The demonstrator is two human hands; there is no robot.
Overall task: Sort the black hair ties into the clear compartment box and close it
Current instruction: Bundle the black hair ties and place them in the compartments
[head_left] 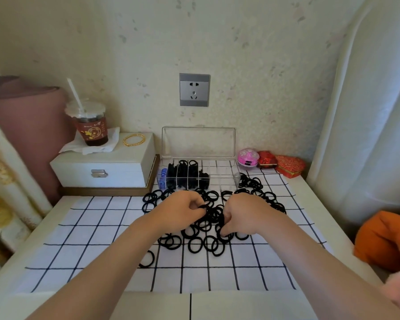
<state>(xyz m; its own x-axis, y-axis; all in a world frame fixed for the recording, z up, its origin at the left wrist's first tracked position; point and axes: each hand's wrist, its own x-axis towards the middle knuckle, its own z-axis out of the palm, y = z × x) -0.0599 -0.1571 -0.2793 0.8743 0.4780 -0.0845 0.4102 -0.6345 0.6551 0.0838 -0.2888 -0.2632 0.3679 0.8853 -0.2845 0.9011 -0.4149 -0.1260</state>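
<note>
One table (240, 306): carries everything; both grips work over its middle.
Cloth (97, 232): white with black checks, spread flat beneath both grips.
White case (106, 162): beyond the left grip and off to its left, with a cup (90, 125) standing on top.
Clear box (224, 176): straight beyond the two grips, its lid (198, 142) standing open against the wall. The compartments beyond the left grip hold black ties; those beyond the right grip look empty.
Hair ties (201, 243): a loose heap under and around both grips, reaching to the box front.
Left hand (178, 211): fingers curled, thumb and fingertips pinching a tie at the top of the heap.
Right hand (243, 215): just beside the left grip, fingers curled down round a small bunch.
Stray tie (148, 259): alone, nearer the person than the left grip, apart from the heap.
Progress: roughly halfway, by the look of it; most ties are not yet boxed.
Risk, snagging: the loops overlap, so lifting either grip may drag neighbours along and drop them short of the box.
Risk, overfilling: ties standing above the dividers could stop the lid shutting.
Risk, cloth: a hard pull might bunch it and scatter ties off the edge.
</note>
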